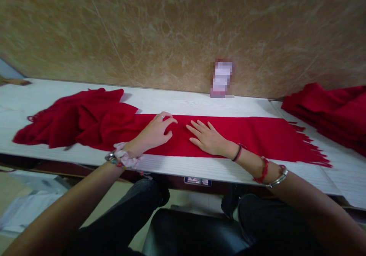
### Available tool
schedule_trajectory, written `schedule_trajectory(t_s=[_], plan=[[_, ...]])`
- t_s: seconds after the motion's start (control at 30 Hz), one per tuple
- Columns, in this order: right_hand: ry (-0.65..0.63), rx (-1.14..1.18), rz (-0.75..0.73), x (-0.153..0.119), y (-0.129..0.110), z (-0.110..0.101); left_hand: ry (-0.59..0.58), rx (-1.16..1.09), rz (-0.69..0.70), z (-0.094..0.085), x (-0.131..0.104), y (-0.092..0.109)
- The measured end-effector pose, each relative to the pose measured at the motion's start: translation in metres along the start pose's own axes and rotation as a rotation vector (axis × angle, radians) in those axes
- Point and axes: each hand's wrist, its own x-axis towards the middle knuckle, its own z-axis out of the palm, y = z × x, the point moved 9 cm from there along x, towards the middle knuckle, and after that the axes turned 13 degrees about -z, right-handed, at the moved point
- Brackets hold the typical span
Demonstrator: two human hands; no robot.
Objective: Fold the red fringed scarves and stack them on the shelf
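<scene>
A red fringed scarf (263, 138) lies lengthwise on the white table. Its right part is spread flat, with the fringe at the right end, while the left part is bunched into loose folds. My right hand (208, 137) rests flat on the scarf's middle, fingers spread. To its left, my left hand (156, 133) is over the cloth near where the folds begin. Its thumb and index finger are bent but apart, and nothing shows between them; the other fingers are partly hidden.
A stack of folded red cloth (331, 111) sits at the right end of the white table (177, 168). Against the marble-patterned wall (160, 39) leans a blurred-out upright object (222, 79). Below the front edge are my legs, a dark seat (188, 233) and white packages (31, 206).
</scene>
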Motion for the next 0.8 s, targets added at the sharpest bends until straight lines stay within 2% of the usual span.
schedule_trajectory(t_s=[0.07,0.13,0.2,0.3,0.37,0.4,0.47,0.53,0.6,0.63,0.7,0.8], plan=[[-0.012,-0.013,-0.006,0.0,0.0,0.001,-0.001,-0.018,0.102,0.003,-0.003,0.014],[-0.022,-0.023,-0.011,0.0,0.001,0.002,-0.031,0.032,0.099,0.009,-0.006,0.014],[-0.023,-0.025,-0.01,0.0,0.001,0.002,-0.021,0.142,-0.037,0.007,-0.009,-0.003],[-0.024,-0.023,-0.009,0.001,0.002,0.003,0.027,0.359,-0.34,-0.009,-0.019,-0.038],[-0.024,-0.017,-0.003,0.001,0.002,0.002,0.084,0.453,-0.444,-0.021,-0.024,-0.043],[-0.025,-0.014,-0.001,0.001,0.001,0.002,0.107,0.462,-0.441,-0.023,-0.025,-0.038],[-0.024,-0.011,0.0,0.001,0.001,0.002,0.126,0.395,-0.334,-0.019,-0.024,-0.016],[-0.022,-0.013,0.002,0.001,0.001,0.001,0.057,0.256,-0.15,-0.002,-0.022,0.012],[-0.021,-0.016,0.006,0.0,0.001,0.0,-0.075,0.147,-0.048,0.019,-0.023,0.025],[-0.022,-0.017,0.006,0.0,0.001,0.0,-0.146,0.117,-0.058,0.028,-0.023,0.023],[-0.027,-0.018,0.002,0.0,0.0,-0.001,-0.246,0.099,-0.177,0.04,-0.022,0.003],[-0.042,-0.015,0.003,0.0,0.0,-0.001,-0.278,0.123,-0.394,0.039,-0.021,-0.038]])
